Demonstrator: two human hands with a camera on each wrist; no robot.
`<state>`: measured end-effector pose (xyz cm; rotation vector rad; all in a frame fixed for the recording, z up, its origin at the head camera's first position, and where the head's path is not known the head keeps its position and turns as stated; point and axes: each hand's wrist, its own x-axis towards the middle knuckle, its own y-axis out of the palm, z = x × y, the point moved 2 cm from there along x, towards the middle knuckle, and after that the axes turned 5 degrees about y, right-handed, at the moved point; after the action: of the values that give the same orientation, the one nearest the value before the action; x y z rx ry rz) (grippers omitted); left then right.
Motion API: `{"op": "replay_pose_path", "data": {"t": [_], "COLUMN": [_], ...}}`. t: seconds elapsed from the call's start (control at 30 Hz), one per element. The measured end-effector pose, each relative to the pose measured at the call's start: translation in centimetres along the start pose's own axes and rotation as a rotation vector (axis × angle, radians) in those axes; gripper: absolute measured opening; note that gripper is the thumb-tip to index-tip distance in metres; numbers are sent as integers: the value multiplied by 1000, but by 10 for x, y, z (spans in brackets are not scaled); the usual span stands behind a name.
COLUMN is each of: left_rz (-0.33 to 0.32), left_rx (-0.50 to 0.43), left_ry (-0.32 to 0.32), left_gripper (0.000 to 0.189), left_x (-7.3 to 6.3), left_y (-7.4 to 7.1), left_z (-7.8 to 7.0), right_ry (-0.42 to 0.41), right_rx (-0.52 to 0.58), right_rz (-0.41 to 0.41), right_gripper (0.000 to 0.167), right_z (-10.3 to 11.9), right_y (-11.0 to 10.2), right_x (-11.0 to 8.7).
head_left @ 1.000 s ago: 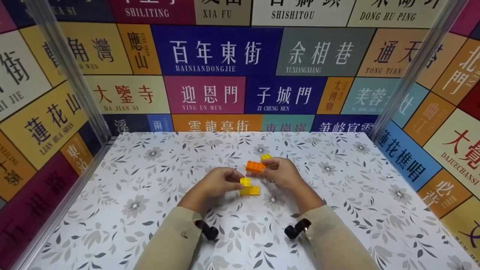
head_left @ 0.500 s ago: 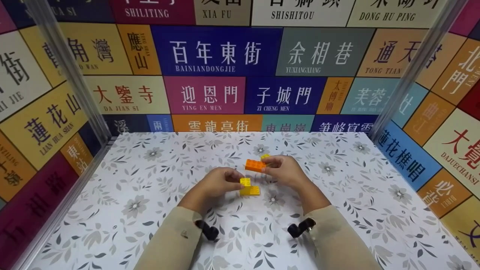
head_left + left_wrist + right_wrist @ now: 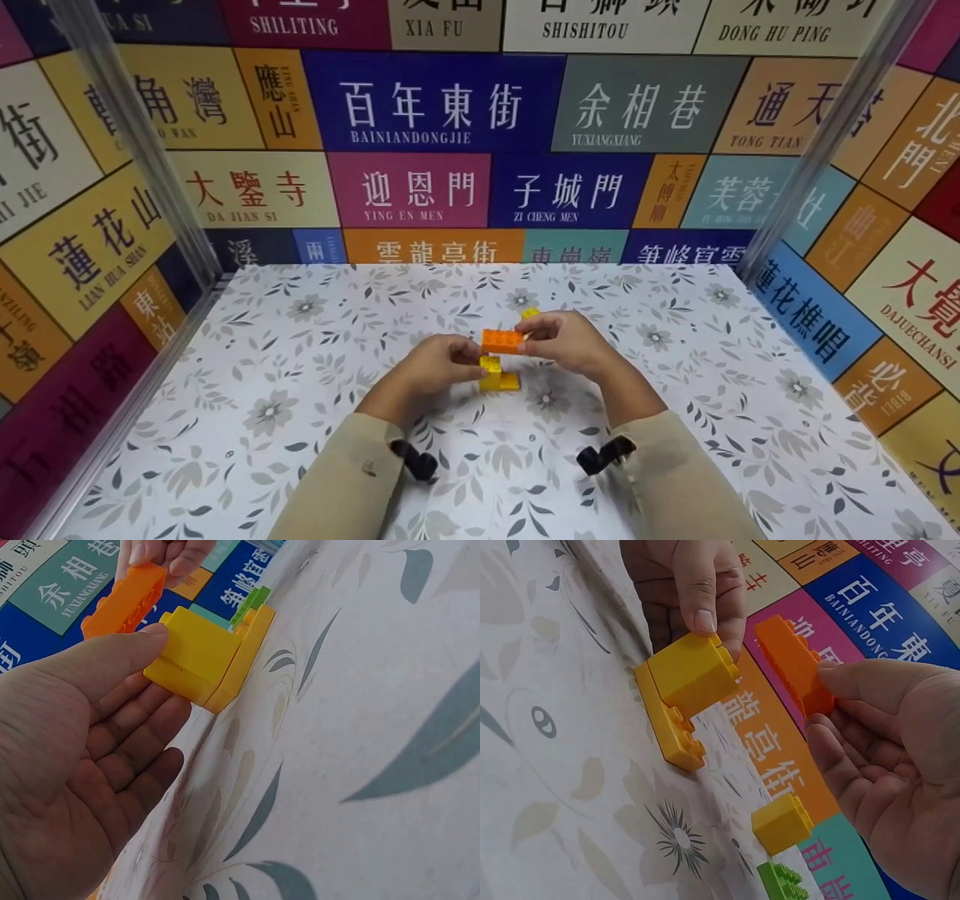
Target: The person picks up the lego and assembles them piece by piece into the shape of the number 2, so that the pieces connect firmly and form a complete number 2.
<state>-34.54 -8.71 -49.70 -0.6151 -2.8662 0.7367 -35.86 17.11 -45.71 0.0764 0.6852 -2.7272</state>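
My left hand pinches a yellow toy brick between thumb and fingers. This brick sits at one end of a flatter yellow brick on the table, making a step whose lower studs show in the right wrist view. Above the pair, my right hand grips one end of an orange toy brick with eight-stud shape, held in the air. In the right wrist view a gap shows between the orange brick and the yellow ones.
Behind the right hand stands another yellow brick, partly hidden in the head view. Beside it is a green brick. Printed panels rise around the back and sides of the flower-patterned table.
The right hand has brought the orange brick left and slightly nearer, over the yellow bricks, and turned it a little. My left hand has stayed in place.
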Motion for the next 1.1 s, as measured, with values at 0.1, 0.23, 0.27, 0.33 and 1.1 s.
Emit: {"op": "replay_pose_path", "data": {"t": [0.1,0.23,0.27,0.33,1.1], "left_rz": [-2,3,4,5,-13], "left_rx": [-14,-22,-21,-19,-9], "left_ry": [-10,-10,-10,-1,37], "left_gripper": [26,25,25,25,38], "left_x": [0,-1,-1,-1,-1], "left_y": [0,0,0,0,-5], "left_z": [-1,-1,-1,-2,-7], "right_ry": [-11,-4,-1,-1,-37], "right_rx": [-2,-17,-17,-16,-51], "right_rz": [31,47,49,55,96], "right_gripper": [34,32,32,32,32], "right_z": [1,1,0,0,-1], "right_y": [1,2,3,3,3], "right_x": [-1,-1,-1,-1,-1]}}
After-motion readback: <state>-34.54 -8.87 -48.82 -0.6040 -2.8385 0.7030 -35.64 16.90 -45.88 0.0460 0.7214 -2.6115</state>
